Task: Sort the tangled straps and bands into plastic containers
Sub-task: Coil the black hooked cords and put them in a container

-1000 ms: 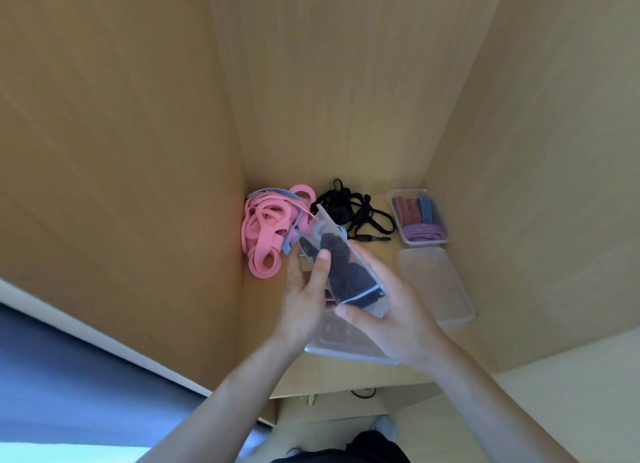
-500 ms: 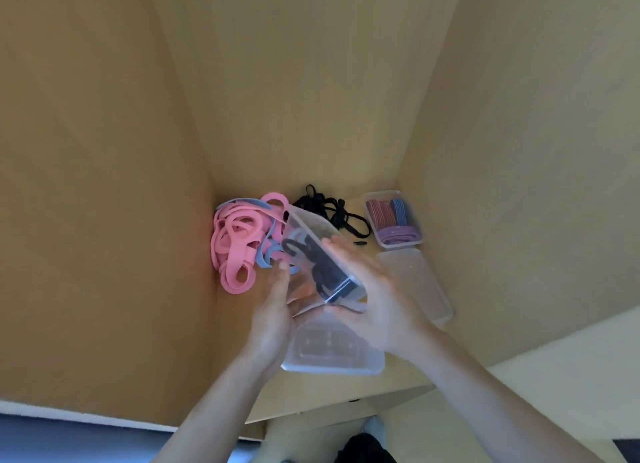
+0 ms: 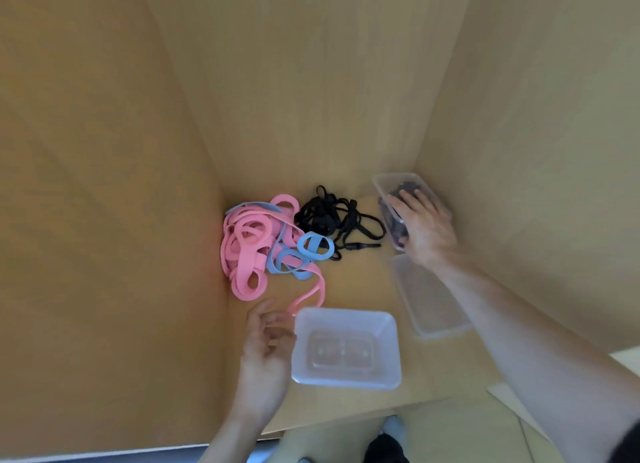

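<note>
Sorting is judged partly done. A filled tub (image 3: pixel 389 189) of dark straps is grasped from above by the right hand (image 3: pixel 424 227), thumb at its near edge. It is held in the far right corner, probably to be parked clear of the work. It is tilted, its long axis running away from the person. An empty tub (image 3: pixel 346 348) is set mouth up, long side crosswise, just beside the left hand (image 3: pixel 266 345), which is loosely curled with nothing in it. One tail of the pink bands (image 3: pixel 246 248) points toward that tub.

Likely home cupboard interior: light wood panels (image 3: pixel 311 81) on three sides, shelf (image 3: pixel 363 282) base
</note>
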Available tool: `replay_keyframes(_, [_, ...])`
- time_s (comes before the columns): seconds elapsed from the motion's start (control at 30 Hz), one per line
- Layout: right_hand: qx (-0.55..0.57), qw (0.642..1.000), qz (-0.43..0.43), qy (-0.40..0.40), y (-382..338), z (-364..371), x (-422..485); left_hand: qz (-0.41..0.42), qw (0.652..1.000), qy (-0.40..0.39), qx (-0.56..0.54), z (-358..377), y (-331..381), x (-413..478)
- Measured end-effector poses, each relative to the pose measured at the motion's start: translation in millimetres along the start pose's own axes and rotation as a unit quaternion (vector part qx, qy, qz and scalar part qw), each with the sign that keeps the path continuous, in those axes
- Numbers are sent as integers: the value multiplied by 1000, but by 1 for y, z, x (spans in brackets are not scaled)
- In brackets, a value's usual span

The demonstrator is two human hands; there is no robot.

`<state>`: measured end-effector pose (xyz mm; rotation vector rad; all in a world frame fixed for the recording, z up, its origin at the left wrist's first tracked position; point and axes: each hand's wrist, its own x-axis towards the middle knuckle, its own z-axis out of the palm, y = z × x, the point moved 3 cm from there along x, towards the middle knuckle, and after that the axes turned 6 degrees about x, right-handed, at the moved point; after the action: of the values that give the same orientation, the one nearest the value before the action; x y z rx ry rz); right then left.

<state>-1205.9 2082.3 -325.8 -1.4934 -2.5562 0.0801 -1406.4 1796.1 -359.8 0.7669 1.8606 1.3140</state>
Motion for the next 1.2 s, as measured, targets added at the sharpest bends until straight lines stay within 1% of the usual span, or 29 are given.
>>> replay_keyframes(0.13, [43,997,19,-61,7,13,-6,14,1000,11,9,-6,4,-2])
replay_keyframes(0.2, [56,996,35,-66,1,11,-8,14,1000,19,17,-8,5,-3])
replay_keyframes(0.23, [65,995,43,-54,-5,8,-9,13,999,22,21,-9,6,-3])
replay_keyframes(0.27, [79,996,40,-26,-13,3,-11,11,999,22,26,-9,6,-2])
replay_keyframes(0.3, [97,995,19,21,-23,-2,-15,12,999,22,32,-8,6,-2])
replay_keyframes(0.37, [132,984,-50,112,-49,-7,-25,9,999,19,43,-6,6,-1])
replay_keyframes(0.4, [149,979,-74,117,-61,-5,-28,6,999,19,47,-4,5,1])
replay_keyframes(0.43, [162,979,-86,91,-72,0,-29,2,999,19,49,-2,5,2])
replay_keyframes(0.47, [163,982,-87,46,-82,7,-28,-1,999,18,52,0,6,3])
replay_keyframes(0.53, [132,988,-60,-55,-92,28,-20,-5,998,16,58,4,9,5])
replay_keyframes(0.57, [113,989,-43,-89,-92,40,-16,-5,998,15,61,4,11,5])
replay_keyframes(0.63, [88,989,-17,-121,-88,60,-7,-2,998,16,67,4,15,6])
replay_keyframes(0.77, [59,992,12,-113,-79,91,5,17,997,28,68,-1,26,5])
replay_keyframes(0.87, [67,994,36,-83,-76,106,7,13,997,38,66,-4,27,3])
replay_keyframes(0.93, [65,994,42,-77,-75,113,7,6,997,46,56,-3,29,1])
replay_keyframes(1.03, [58,995,45,-72,-75,115,11,6,997,47,53,1,33,2])
replay_keyframes(1.1, [29,997,42,-61,-75,114,12,9,997,36,68,4,34,4])
replay_keyframes(1.2, [-9,998,13,-64,-79,102,9,14,996,30,81,5,36,6])
